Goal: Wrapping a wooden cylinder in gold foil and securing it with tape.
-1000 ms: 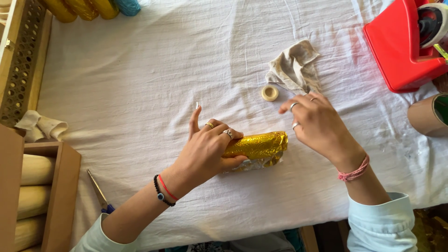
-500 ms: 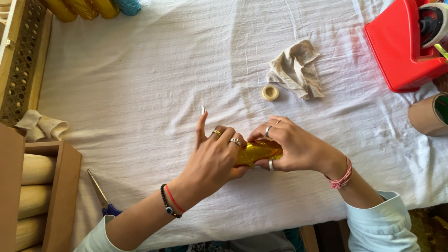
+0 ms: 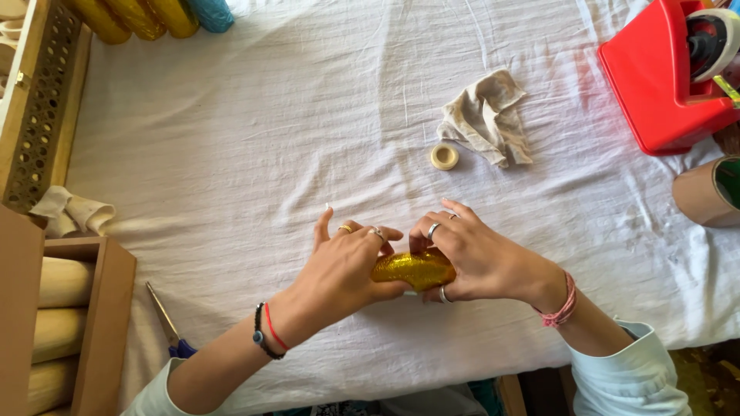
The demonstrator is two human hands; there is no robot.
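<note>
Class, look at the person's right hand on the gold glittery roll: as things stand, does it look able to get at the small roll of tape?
Probably yes. The right hand grips the gold roll, but only bare white cloth lies between it and the small tape roll; it would have to let go first.

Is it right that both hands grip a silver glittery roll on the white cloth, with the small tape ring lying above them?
Not quite: the head view shows the roll is gold, not silver. Both the left hand and right hand grip it on the white cloth, the small tape ring above.
</note>
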